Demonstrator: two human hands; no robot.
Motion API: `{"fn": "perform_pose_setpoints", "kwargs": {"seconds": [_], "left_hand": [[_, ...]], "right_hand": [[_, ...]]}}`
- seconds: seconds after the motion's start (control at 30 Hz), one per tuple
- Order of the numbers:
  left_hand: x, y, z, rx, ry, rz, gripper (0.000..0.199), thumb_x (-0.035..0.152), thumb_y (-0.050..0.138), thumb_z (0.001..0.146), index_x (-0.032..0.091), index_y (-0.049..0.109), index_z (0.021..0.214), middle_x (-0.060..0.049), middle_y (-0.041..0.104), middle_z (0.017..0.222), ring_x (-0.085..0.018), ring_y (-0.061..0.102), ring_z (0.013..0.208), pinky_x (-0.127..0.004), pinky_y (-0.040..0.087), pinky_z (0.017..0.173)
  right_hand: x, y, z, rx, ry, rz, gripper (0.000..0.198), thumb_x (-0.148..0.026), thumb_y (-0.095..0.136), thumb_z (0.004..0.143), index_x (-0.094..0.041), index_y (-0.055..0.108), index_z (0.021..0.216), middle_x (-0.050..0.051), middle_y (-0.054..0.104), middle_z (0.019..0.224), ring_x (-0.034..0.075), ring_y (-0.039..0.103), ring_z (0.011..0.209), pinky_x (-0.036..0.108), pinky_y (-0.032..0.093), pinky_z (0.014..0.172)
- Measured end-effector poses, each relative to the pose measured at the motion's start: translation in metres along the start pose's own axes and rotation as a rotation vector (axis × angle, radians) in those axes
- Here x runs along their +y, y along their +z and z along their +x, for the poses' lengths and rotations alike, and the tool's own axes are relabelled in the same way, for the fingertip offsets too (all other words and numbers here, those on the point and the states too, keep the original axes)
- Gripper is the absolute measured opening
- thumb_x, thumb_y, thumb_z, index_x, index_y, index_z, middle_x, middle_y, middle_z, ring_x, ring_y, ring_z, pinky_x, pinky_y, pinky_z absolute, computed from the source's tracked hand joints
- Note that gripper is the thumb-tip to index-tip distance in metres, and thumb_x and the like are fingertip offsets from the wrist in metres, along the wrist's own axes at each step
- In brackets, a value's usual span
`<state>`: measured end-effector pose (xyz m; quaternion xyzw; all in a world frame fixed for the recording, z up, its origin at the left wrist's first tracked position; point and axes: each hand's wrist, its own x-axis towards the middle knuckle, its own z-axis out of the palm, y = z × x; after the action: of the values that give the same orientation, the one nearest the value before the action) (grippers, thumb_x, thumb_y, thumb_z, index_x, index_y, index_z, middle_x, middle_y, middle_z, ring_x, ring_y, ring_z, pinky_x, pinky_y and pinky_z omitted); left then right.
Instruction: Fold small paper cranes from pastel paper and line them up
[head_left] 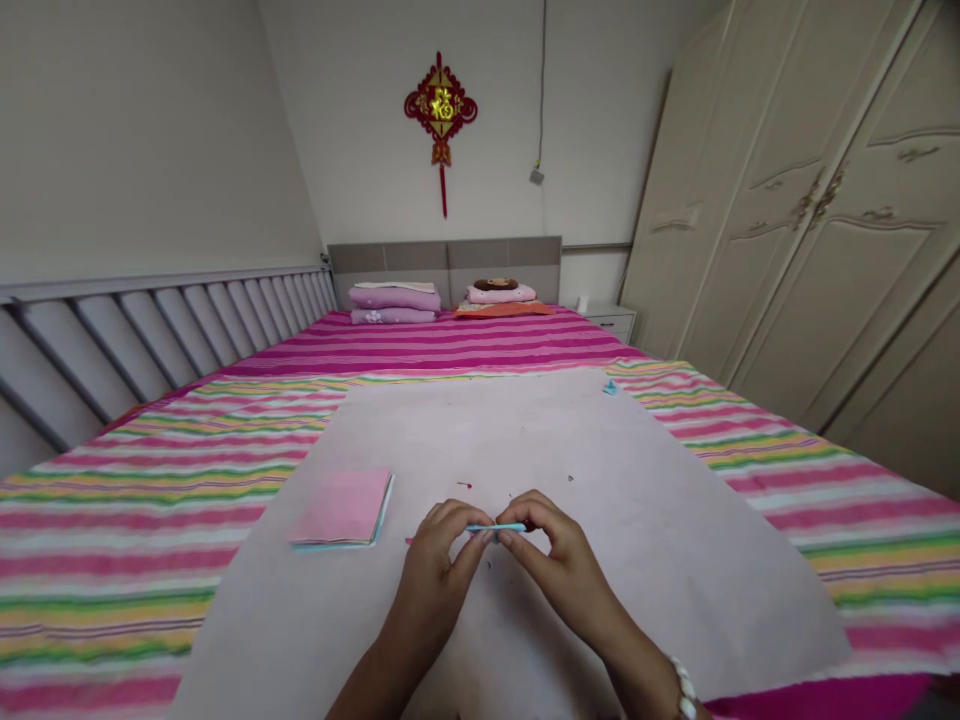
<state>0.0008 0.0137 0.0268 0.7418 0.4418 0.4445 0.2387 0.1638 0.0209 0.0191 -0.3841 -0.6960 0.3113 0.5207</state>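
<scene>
Both hands meet at the middle of the white sheet, pinching one piece of folded light-blue paper [513, 527] seen nearly edge-on. My left hand [442, 550] grips its left part between thumb and fingers. On its right part, the thumb and fingers of my right hand [559, 555] are closed in the same way. Fingertips cover much of the paper, so its folded shape cannot be made out. A small pink strip [409, 541] shows just left of my left hand. To the left lies a stack of square paper [345, 507], pink on top with blue beneath.
A large white sheet [675, 600] covers the middle of the striped bed [847, 480]. Small scraps, one of them a red bit [466, 485], lie beyond my hands. A crumpled blue piece [610, 387] rests at the far right corner. Railing [172, 330] runs along the left; wardrobes [810, 220] stand right.
</scene>
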Motion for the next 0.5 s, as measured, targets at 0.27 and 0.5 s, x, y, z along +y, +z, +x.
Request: {"fn": "perform_pose_setpoints", "kwargs": {"seconds": [0.27, 0.5], "left_hand": [[0.0035, -0.0031, 0.0012, -0.07, -0.056, -0.014, 0.012, 0.027, 0.059, 0.083, 0.024, 0.071, 0.081, -0.001, 0.066, 0.077, -0.02, 0.057, 0.081, -0.031, 0.041, 0.074], [0.0021, -0.0033, 0.0029, -0.035, -0.044, -0.015, 0.015, 0.024, 0.057, 0.083, 0.021, 0.067, 0.072, -0.001, 0.064, 0.073, -0.019, 0.056, 0.078, -0.031, 0.039, 0.073]], "right_hand": [[0.0028, -0.0004, -0.0033, 0.003, -0.004, 0.029, 0.008, -0.019, 0.062, 0.081, -0.019, 0.065, 0.073, 0.001, 0.058, 0.074, 0.017, 0.056, 0.074, 0.028, 0.041, 0.069], [0.0024, -0.0012, -0.0019, -0.031, 0.078, 0.081, 0.011, -0.022, 0.059, 0.081, -0.02, 0.069, 0.076, 0.003, 0.06, 0.076, 0.018, 0.056, 0.076, 0.03, 0.041, 0.072]]}}
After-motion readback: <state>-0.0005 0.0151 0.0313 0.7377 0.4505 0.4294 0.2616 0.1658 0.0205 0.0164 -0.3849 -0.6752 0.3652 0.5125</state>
